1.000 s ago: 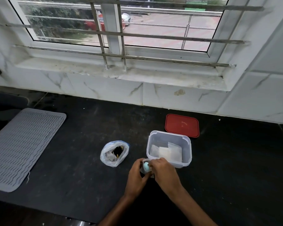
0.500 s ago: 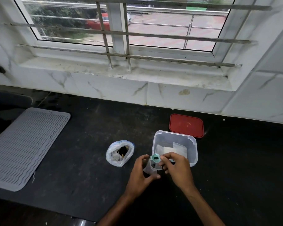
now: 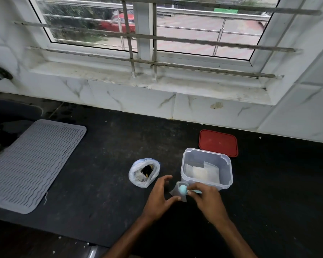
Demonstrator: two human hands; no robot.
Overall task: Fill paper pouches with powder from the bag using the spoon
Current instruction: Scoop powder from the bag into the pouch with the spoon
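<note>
Right grip (image 3: 207,200) pinched round the handle of the teal spoon (image 3: 182,189), fingers curled, spoon bowl at the mouth of the paper pouch (image 3: 175,192). Left grip (image 3: 160,196) pinching the same pouch: thumb tip against its near lower edge, forefinger reaching round the far side, other fingers loosely spread. Pouch small, translucent, upright between the two grips, low over the bench (image 3: 101,183); resting on it or not, cannot tell. Powder in spoon or pouch: cannot tell.

Just beyond the pouch, a clear plastic container (image 3: 186,157), open, with several flat white pouches (image 3: 199,172) leaning together inside. Behind the container, just beside it, a red lid (image 3: 218,143) flat on the bench.

Left of the grips, near the left forefinger but apart from it, the plastic bag (image 3: 138,175), mouth open upward, dark contents with a few yellow bits inside. Well apart at the far left, a grey ribbed mat (image 3: 32,164) lying flat.

At the back, white marble-patterned wall tiles, a stained sill (image 3: 157,84) and a barred window (image 3: 194,30).
</note>
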